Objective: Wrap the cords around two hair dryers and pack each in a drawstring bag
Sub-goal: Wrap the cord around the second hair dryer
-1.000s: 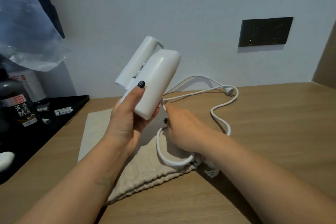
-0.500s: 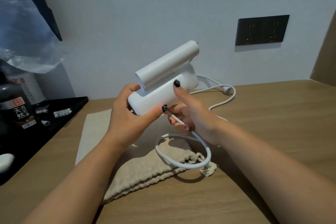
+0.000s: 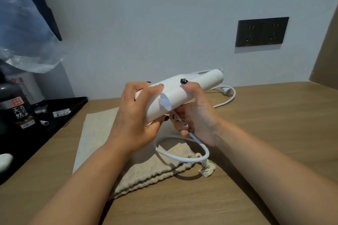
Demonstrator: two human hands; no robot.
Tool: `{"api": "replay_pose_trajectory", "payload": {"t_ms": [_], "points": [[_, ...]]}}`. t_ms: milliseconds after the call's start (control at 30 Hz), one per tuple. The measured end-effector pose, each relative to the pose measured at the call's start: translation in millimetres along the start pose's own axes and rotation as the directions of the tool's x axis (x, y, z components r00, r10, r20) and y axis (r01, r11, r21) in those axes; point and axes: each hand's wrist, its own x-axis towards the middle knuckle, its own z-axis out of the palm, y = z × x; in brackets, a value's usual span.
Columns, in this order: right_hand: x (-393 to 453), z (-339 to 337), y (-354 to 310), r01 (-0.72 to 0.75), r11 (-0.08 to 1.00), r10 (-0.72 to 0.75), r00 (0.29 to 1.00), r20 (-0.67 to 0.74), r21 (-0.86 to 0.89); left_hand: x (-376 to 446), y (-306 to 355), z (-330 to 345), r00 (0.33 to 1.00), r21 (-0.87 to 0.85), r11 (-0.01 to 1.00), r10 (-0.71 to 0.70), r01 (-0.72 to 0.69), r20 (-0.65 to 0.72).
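A white folded hair dryer [image 3: 182, 93] is held in the air above the table, lying roughly level with one end toward the wall. My left hand [image 3: 135, 115] grips its near end. My right hand [image 3: 195, 115] holds the dryer's underside with the thumb on top, and its fingers pinch the white cord [image 3: 182, 157], which loops down over the bags. The rest of the cord and its plug [image 3: 225, 90] trail on the table behind. Beige drawstring bags [image 3: 146, 175] lie stacked flat below my hands, a tassel [image 3: 206, 170] at their right end.
A black tray [image 3: 60, 111] at the left carries a dark bottle [image 3: 16, 107], a white kettle and small sachets. A clear plastic bag [image 3: 23, 42] hangs at upper left. A dark wall socket [image 3: 261, 32] sits above the wooden table [image 3: 274, 133].
The dryer has been turned from nearly upright to lying level and lowered a little. My right hand went from the cord to under the dryer, keeping the cord in its fingers.
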Motion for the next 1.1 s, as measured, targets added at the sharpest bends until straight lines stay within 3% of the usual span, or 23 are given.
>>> {"api": "replay_pose_trajectory", "payload": {"t_ms": [133,200,300,367,433,467,500,633,800,933,1100], "points": [[0.4,0.5,1.3,0.178,0.983,-0.177,0.984,-0.014,0.054,-0.4,7.6,-0.9,0.997,-0.105,0.993,-0.058,0.053,-0.045],[-0.1,0.4,1.0,0.257,0.965,-0.255,0.966,-0.040,0.042,-1.3,14.0,-2.3,0.977,-0.244,0.947,-0.212,0.209,0.015],[1.4,-3.9,2.6,0.303,0.951,-0.307,0.949,-0.071,-0.064,-1.2,15.0,-5.2,0.878,-0.407,0.778,-0.429,0.479,0.213],[2.7,-8.4,3.7,0.332,0.936,-0.341,0.938,-0.069,-0.115,-0.6,10.3,-7.8,0.793,-0.530,0.589,-0.460,0.610,0.400],[3.3,-13.4,3.7,0.350,0.926,-0.359,0.932,-0.051,-0.140,1.4,7.7,-13.5,0.667,-0.636,0.234,-0.417,0.735,0.618],[2.9,-14.7,2.8,0.347,0.926,-0.355,0.935,-0.027,-0.146,1.4,6.7,-16.6,0.620,-0.632,0.108,-0.374,0.767,0.689],[2.6,-15.8,2.1,0.337,0.929,-0.340,0.940,0.000,-0.151,1.3,6.6,-19.2,0.596,-0.611,0.067,-0.329,0.789,0.733],[2.8,-21.4,0.5,0.296,0.942,-0.293,0.955,0.048,-0.158,0.3,8.6,-17.2,0.599,-0.576,0.179,-0.340,0.798,0.725],[-2.7,-26.4,-5.6,0.211,0.950,-0.225,0.974,-0.037,-0.229,-0.4,5.7,-13.2,0.680,-0.605,0.315,-0.400,0.731,0.614],[-5.2,-25.0,-8.6,0.180,0.951,-0.193,0.981,-0.027,-0.251,-2.4,8.8,-9.9,0.734,-0.644,0.359,-0.407,0.675,0.543],[-6.2,-24.3,-8.5,0.168,0.927,-0.217,0.970,-0.113,-0.335,-1.5,8.1,-7.1,0.821,-0.486,0.663,-0.433,0.569,0.371]]}}
